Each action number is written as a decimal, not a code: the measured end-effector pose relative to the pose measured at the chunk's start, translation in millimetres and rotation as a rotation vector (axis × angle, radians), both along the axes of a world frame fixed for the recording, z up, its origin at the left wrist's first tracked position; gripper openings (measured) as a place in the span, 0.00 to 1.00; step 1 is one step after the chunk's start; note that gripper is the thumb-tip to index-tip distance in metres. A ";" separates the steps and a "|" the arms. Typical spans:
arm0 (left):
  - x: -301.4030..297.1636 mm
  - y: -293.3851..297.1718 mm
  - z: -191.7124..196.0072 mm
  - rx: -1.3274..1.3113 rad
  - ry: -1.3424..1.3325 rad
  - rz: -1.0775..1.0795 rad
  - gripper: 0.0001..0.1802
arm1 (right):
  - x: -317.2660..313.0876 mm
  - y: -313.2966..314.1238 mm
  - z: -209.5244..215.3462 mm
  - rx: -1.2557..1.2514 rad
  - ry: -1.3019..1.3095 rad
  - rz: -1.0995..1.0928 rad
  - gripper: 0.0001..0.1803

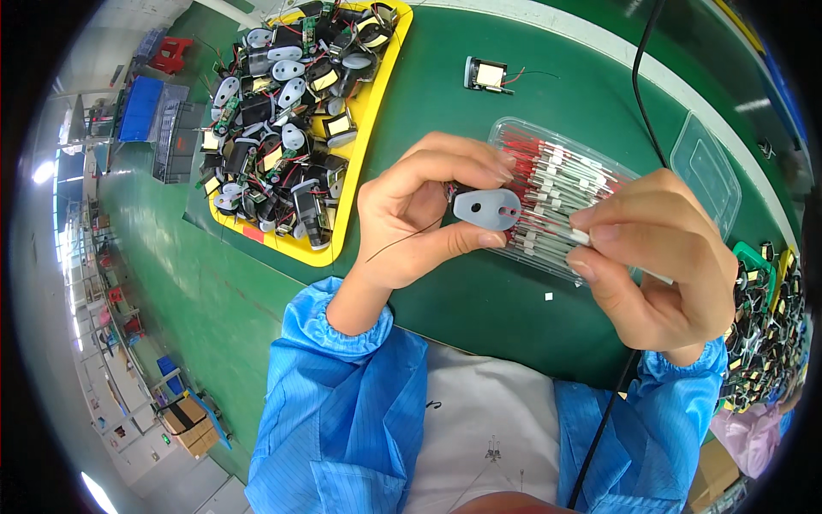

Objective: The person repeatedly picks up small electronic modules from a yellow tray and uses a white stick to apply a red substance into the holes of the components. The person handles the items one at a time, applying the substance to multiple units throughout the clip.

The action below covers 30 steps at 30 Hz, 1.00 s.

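My left hand (402,210) pinches a small electronic part between thumb and fingers. Its grey oval end cap (481,208) with small holes faces up, and a thin dark wire trails off it. In my right hand (664,261), thumb and fingertips grip the white end of a thin lead (580,236). Its red tips reach toward the holed cap; whether they sit in the holes I cannot tell. Under both hands lies a clear plastic box (505,127) full of similar red and white leads (561,171).
A yellow tray (357,163) heaped with capped parts stands at the left. One loose part (488,75) lies on the green mat beyond. A clear lid (706,171) and black cable (640,81) are right of the box. More parts (762,351) are piled at far right.
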State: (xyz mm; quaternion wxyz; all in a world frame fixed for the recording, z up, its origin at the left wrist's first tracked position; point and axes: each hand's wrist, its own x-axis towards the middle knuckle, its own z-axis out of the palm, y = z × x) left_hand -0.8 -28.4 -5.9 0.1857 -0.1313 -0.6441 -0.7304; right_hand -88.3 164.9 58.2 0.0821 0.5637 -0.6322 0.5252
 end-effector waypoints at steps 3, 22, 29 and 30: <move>0.4 0.5 -1.1 -0.005 0.001 0.003 0.24 | 1.4 -0.6 -1.5 -0.001 0.017 -0.006 0.15; 3.2 8.9 2.2 -0.063 -0.041 0.034 0.22 | -4.1 -11.8 -26.6 0.029 -0.092 0.028 0.13; 2.9 11.0 -1.0 0.013 -0.046 0.001 0.22 | -3.8 -10.7 -24.9 0.139 -0.209 -0.019 0.11; 2.7 10.8 -2.8 0.029 -0.029 -0.022 0.21 | -4.2 -10.9 -25.8 0.142 -0.222 -0.007 0.11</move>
